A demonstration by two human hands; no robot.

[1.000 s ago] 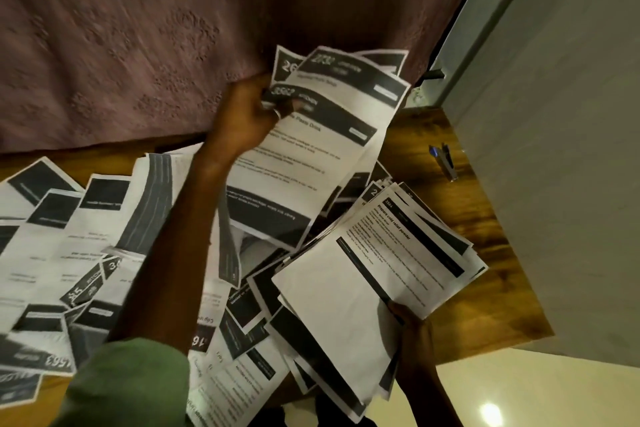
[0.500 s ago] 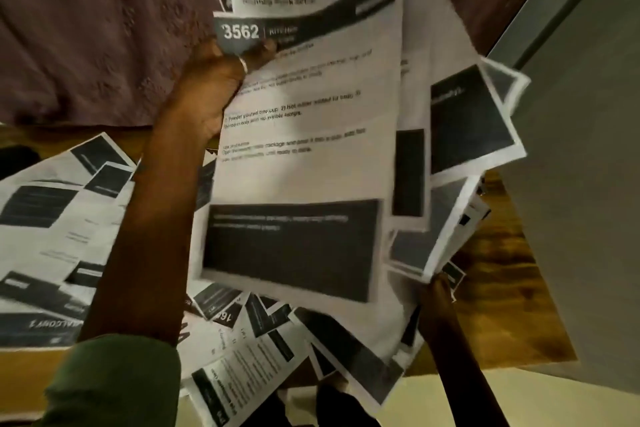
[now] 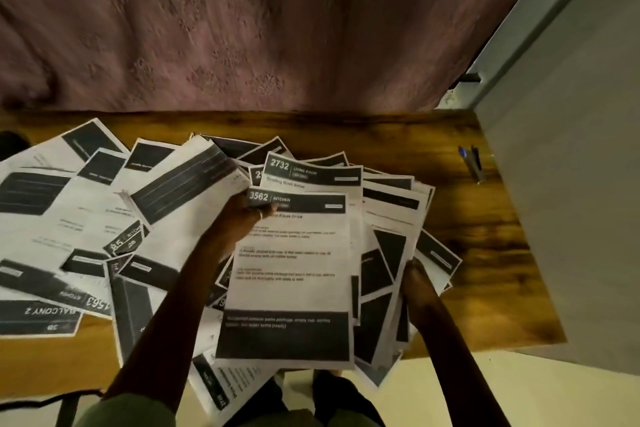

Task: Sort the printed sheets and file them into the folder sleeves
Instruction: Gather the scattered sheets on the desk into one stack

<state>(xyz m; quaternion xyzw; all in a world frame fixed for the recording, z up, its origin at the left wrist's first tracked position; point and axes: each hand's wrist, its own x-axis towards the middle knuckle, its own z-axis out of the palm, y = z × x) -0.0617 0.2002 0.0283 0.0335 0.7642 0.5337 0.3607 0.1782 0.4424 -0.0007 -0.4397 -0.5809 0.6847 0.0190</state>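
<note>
The 3562 sheet (image 3: pixel 291 270) is pinched by fingers of the left hand (image 3: pixel 247 215); the fanned stack (image 3: pixel 391 211) beneath is gripped by the right hand (image 3: pixel 417 284).

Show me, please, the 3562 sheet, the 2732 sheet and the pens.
3562 sheet (image 3: pixel 294 295), head view, its white printed middle.
2732 sheet (image 3: pixel 322 172), head view, its dark header band.
pens (image 3: pixel 471 163), head view, their barrels.

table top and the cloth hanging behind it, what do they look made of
Table top: wood or a wood-look laminate, fairly glossy; dark grain streaks and a light sheen show. Cloth: mauve woven fabric, matte, with raised floral motifs and soft folds; the exact fibre cannot be told.
</note>
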